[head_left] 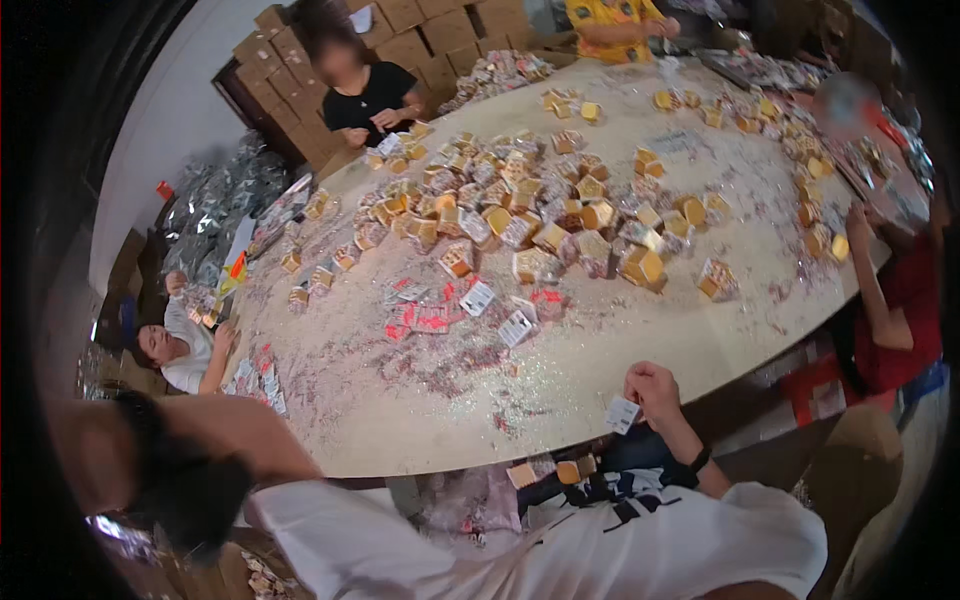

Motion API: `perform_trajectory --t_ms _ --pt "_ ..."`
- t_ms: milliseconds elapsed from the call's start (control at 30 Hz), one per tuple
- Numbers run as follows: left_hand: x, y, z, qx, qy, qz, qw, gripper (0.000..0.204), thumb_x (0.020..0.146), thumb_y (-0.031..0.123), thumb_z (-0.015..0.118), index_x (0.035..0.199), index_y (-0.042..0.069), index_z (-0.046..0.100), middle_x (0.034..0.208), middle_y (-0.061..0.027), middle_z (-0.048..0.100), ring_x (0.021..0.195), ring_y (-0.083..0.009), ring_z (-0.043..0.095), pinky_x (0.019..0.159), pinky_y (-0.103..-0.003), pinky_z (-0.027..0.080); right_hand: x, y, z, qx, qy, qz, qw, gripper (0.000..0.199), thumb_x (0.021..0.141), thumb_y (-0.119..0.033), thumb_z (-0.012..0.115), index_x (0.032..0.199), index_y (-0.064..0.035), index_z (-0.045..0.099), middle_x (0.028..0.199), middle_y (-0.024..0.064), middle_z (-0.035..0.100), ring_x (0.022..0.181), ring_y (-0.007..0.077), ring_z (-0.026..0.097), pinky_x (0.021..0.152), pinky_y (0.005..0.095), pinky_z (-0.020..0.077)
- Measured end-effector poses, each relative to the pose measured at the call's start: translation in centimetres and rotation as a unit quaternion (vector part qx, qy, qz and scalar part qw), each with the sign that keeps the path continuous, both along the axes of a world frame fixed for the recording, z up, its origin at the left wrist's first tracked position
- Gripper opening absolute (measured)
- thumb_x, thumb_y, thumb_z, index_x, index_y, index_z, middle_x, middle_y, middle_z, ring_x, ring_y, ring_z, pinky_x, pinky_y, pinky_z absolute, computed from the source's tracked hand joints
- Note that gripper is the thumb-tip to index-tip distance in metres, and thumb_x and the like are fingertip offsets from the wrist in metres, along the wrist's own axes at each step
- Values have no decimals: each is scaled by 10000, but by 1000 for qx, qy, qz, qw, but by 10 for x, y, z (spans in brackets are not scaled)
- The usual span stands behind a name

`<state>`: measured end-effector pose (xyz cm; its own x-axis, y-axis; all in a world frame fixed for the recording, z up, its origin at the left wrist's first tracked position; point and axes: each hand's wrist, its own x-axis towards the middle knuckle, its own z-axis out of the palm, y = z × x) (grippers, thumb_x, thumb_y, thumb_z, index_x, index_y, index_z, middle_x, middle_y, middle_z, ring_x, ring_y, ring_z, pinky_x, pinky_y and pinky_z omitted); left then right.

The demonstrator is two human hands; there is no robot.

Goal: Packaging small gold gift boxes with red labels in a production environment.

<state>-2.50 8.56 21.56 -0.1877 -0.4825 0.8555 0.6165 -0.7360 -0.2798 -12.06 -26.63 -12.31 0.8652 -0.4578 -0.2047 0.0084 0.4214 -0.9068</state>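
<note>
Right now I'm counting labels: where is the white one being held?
In the head view, lower right: the white label is pinched in the right hand at the table's near edge.

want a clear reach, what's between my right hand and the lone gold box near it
Head view: only pale, nearly bare table lies between the right hand, holding a white tag, and the gold box.

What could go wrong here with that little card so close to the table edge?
The right hand pinches a small white card right at the table edge, so it might slip to the floor. Glittery scraps litter the tabletop and could stick to it. The piled small boxes may topple or mix.
</note>
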Motion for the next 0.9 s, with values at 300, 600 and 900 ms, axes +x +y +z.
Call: perform_trajectory --t_ms 300,600,900 --pt "-17 14 -47 -90 119 -158 976 571 796 374 585 1206 7 432 1080 -182 556 933 -258 586 882 -430 454 4 13 -19 46 -66 -8 997 76 812 -50 509 773 -12 564 658 17 537 566 83 485 533 204 390" --pt "-28 22 -68 -128 251 -353 892 503 769 341 608 1144 31 480 1063 -171 574 946 -267 579 877 -426 446 23 24 13 6 -41 62 997 96 859 -65 529 810 12 558 683 33 540 609 85 485 565 203 389" --pt "-41 15 -107 -161 415 -534 719 436 742 308 632 1081 55 528 1047 -160 591 960 -275 573 873 -423 438 24 24 25 70 -81 125 986 78 893 -54 494 839 -12 531 674 16 489 639 92 496 891 371 479"
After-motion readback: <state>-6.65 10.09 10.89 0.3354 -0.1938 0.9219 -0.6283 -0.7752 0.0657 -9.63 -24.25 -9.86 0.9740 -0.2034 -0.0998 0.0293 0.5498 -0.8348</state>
